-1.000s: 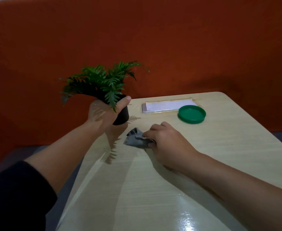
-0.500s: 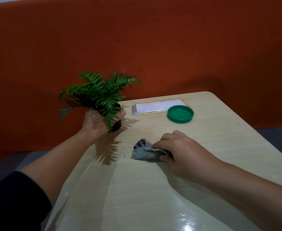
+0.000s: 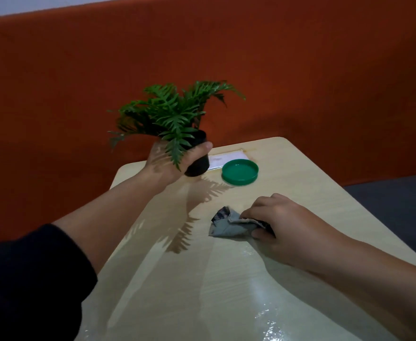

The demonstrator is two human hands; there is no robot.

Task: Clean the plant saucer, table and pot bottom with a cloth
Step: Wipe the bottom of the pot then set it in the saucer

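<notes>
The left hand's (image 3: 171,166) fingers and thumb were curled round the black pot (image 3: 198,158), holding it tilted in the air above the table's (image 3: 226,279) far left part, fern fronds spilling over the knuckles; the forearm ran back to a dark sleeve (image 3: 29,279). The right hand's (image 3: 283,225) fingers were bent down, pinching the crumpled grey cloth (image 3: 229,223) against the tabletop, the bare forearm stretching off to the lower right. The green saucer (image 3: 240,172) lay just right of the pot, touching a white card (image 3: 226,159) behind it.
</notes>
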